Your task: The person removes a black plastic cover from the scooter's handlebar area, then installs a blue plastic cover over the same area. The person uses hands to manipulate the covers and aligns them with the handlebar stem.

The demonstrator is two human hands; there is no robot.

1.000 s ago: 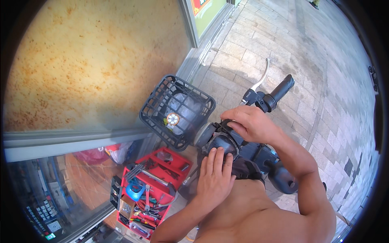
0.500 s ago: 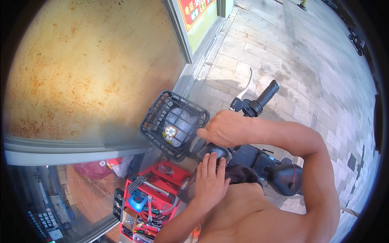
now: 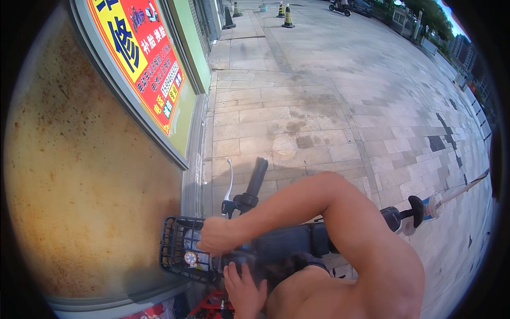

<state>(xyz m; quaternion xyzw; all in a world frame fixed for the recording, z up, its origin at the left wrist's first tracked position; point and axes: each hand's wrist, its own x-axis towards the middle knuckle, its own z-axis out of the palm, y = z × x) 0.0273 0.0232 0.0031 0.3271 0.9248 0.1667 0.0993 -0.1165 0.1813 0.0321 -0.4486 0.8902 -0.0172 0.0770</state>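
Note:
A two-wheeler with a black handlebar grip (image 3: 257, 176) and a pale brake lever (image 3: 230, 183) stands in front of me. My right hand (image 3: 218, 236) is closed beside the black wire basket (image 3: 169, 245), at the middle of the handlebar. Its curled fingers face away, so whatever they hold is hidden. Lower down, my left hand (image 3: 243, 290) lies with outstretched fingers against the dark cover (image 3: 237, 259) behind the basket. A clear plastic bag (image 3: 202, 259) and a round, light-coloured disc (image 3: 190, 258) show inside the basket.
A stained panel (image 3: 95, 175) and a red-and-yellow poster (image 3: 151, 69) line the left. Part of a red toolbox (image 3: 204, 307) shows at the lower edge. Paving (image 3: 313, 127) stretches ahead, with cones (image 3: 287, 18) and a parked scooter (image 3: 340, 8) far off.
My view has swung up and to the right, so the bike appears lower and farther left, and most of the toolbox has left the picture. Both hands keep nearly the same places on the bike.

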